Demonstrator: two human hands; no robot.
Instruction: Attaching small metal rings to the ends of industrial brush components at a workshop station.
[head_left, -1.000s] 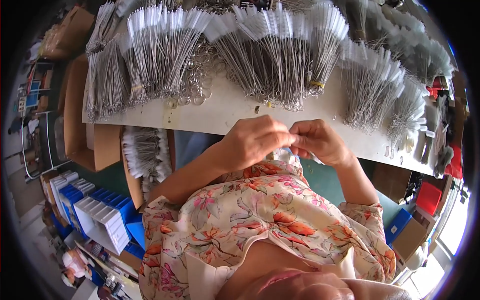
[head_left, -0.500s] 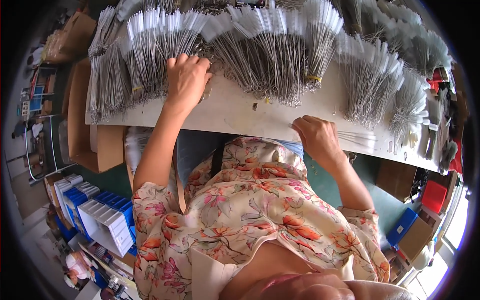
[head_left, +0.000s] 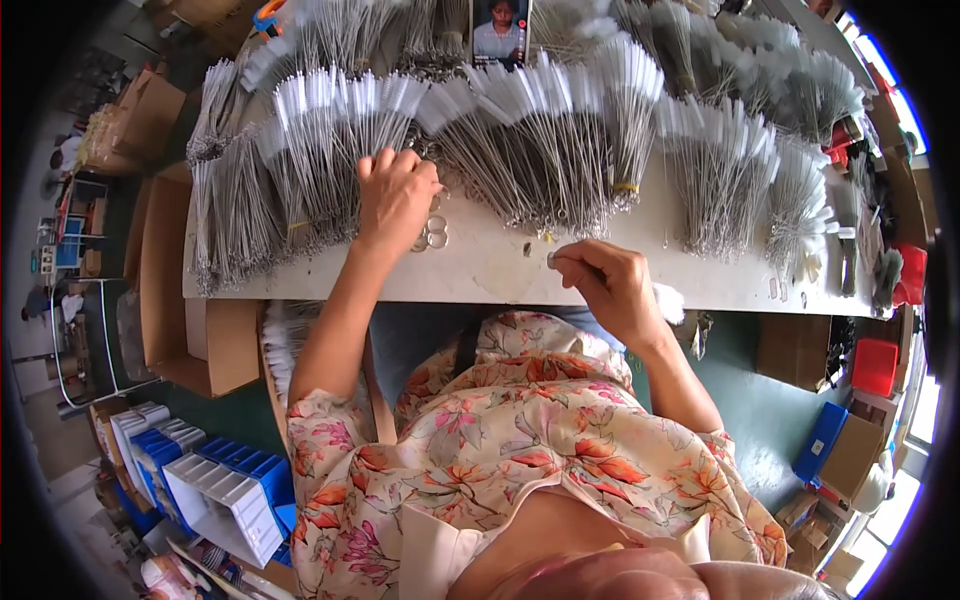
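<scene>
Two hands worked apart over one white worktable (head_left: 480,278). The left hand (head_left: 397,203) reached down onto the metal rings (head_left: 438,238) left of the table's middle; at least two rings lay loose, and whether it gripped one could not be told. The right hand (head_left: 608,283) pinched at least one wire brush (head_left: 668,303) by the table's near edge. Its long axis ran roughly along that edge, metal end leftward, white bristles rightward. Brush bunches (head_left: 575,150), too crowded to count, lined the table's far side.

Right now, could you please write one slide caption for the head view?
Left hand at metal rings, right hand by the worktable's front edge, before rows of wire-handled bristle brushes.
</scene>
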